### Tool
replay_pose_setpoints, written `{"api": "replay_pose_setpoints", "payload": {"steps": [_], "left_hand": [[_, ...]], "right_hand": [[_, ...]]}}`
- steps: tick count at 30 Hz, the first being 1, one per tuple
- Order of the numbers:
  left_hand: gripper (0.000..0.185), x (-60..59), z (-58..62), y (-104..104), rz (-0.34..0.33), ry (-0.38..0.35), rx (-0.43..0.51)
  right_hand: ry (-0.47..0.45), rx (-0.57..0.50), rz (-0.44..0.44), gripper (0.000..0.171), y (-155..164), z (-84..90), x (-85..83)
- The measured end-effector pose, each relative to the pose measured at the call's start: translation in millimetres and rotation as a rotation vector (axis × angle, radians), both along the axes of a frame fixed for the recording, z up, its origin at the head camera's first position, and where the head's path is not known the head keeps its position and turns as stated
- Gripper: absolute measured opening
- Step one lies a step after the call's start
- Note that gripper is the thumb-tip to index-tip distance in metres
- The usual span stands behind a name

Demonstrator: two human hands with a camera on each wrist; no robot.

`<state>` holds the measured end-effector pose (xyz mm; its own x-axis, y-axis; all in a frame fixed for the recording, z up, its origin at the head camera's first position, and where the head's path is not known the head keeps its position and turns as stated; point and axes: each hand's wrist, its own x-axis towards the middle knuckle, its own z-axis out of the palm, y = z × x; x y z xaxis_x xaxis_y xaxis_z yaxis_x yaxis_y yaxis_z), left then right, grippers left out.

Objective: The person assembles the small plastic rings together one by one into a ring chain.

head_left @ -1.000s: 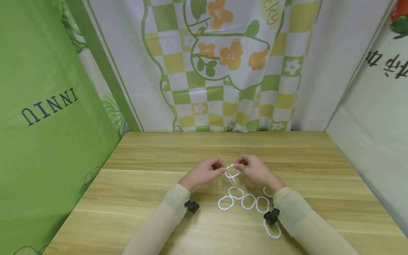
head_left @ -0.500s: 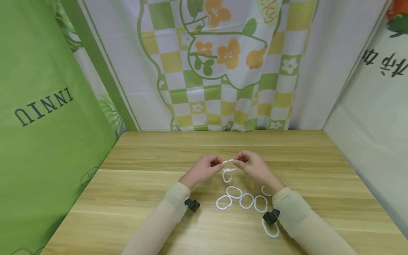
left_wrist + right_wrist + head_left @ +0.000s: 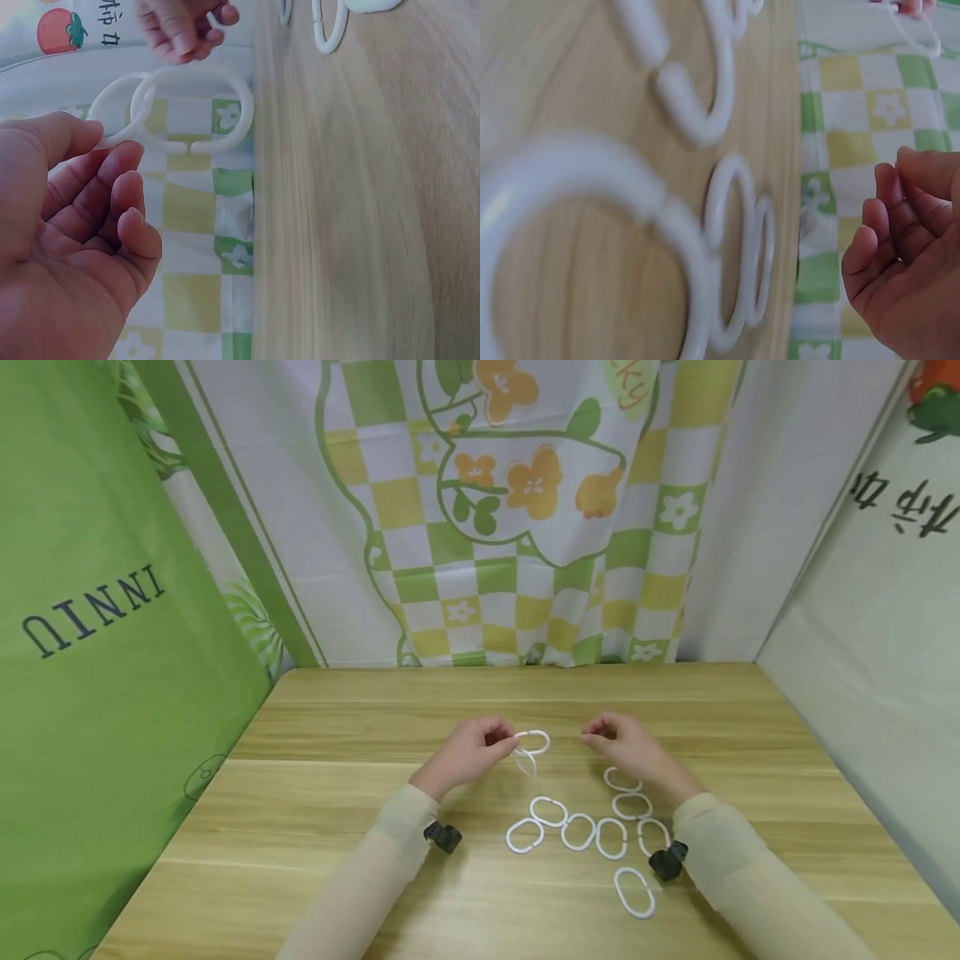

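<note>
The far half of the table lies bare up to the curtain, and wide bare strips run along its left and right edges. Loose rings crowd the near middle between the forearms, with one more nearer still. A gap separates the left hand from the right hand.

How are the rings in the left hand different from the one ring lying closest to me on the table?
The linked rings are up in the air, pinched by the left hand; the single ring lies flat on the table, touching no hand. The held ones are two hooked together, with one dangling; the near one lies alone. All are white, oval and look alike in shape.
</note>
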<state>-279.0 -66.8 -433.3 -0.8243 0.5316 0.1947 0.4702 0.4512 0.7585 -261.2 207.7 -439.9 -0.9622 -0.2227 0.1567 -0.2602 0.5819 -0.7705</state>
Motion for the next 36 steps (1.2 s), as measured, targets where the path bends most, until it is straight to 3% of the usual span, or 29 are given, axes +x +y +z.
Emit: {"api": "replay_pose_setpoints", "payload": {"steps": [13, 23, 32, 36], "left_hand": [[0.011, -1.3, 1.8, -10.3, 0.008, 0.029, 0.0], [0.01, -0.2, -0.1, -16.6, 0.002, 0.038, 0.007], [0.012, 1.4, -0.2, -18.3, 0.004, 0.031, -0.011], [0.017, 1.3, -1.9, -18.1, 0.005, 0.036, -0.021]], "right_hand": [[-0.065, 0.296, 0.044, 0.008, 49.7, -11.0, 8.9], [-0.171, 0.361, 0.038, 0.016, 59.8, -14.6, 16.1], [-0.183, 0.398, 0.075, 0.01, 50.3, -15.9, 16.4], [-0.141, 0.415, 0.083, 0.009, 44.3, -14.5, 16.3]]}}
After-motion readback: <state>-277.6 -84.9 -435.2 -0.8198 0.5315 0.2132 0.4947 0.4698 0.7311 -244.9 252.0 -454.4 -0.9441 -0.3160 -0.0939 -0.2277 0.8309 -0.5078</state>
